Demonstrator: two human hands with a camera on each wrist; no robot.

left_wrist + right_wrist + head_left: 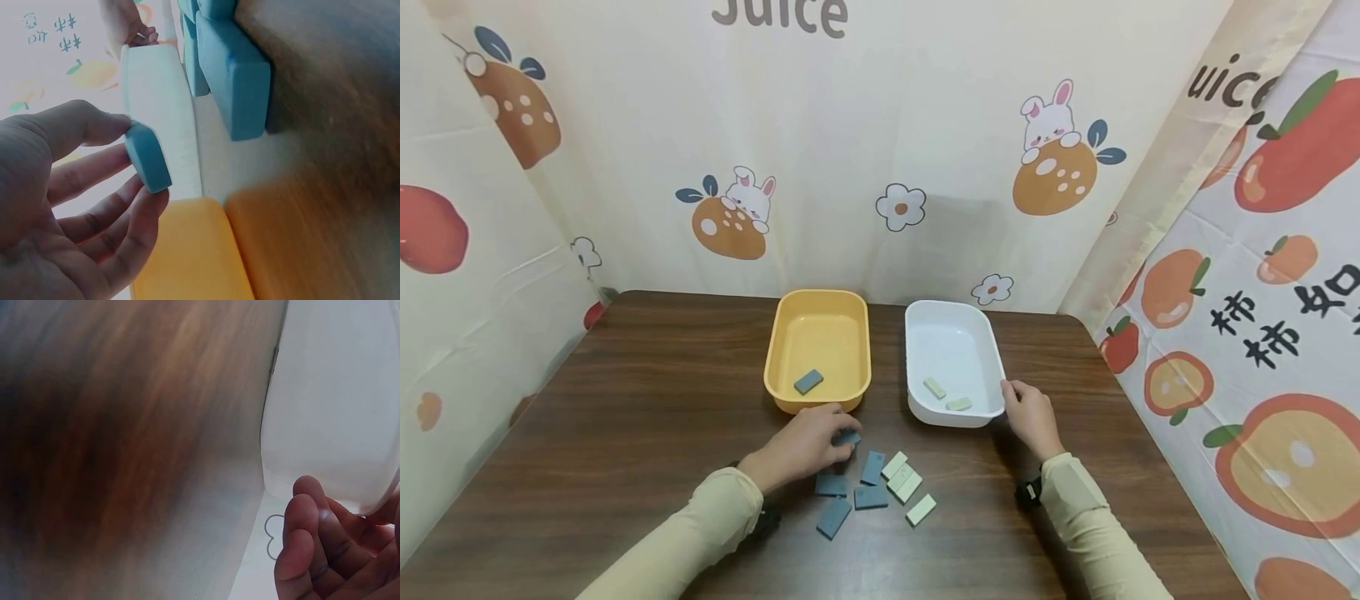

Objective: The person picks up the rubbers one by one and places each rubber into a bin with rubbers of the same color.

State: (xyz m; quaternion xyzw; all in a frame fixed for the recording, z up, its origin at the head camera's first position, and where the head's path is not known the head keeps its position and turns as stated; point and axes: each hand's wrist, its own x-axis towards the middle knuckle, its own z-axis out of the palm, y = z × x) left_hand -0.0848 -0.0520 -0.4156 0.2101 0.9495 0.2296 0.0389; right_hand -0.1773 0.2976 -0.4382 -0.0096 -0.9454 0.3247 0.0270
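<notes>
My left hand point(805, 446) pinches a blue-grey rectangular block point(147, 156) between thumb and fingertips, in front of the yellow bin point(770, 367). In the head view that block is partly hidden by the fingers. One blue-grey block point(808, 382) lies inside the yellow bin. My right hand point(1032, 421) grips the right rim of the white bin point(955, 333) near its front corner; in the right wrist view its index finger and thumb meet the rim while the other fingers point(300, 550) curl below. Two pale green blocks, one a small bar point(935, 387), lie in the white bin.
Several blue-grey blocks point(871, 497) and several pale green blocks point(921, 510) lie loose on the dark wooden table point(647, 400), in front of the bins. Behind the table hangs a printed curtain point(850, 150), with more printed cloth point(1285, 333) along the right side.
</notes>
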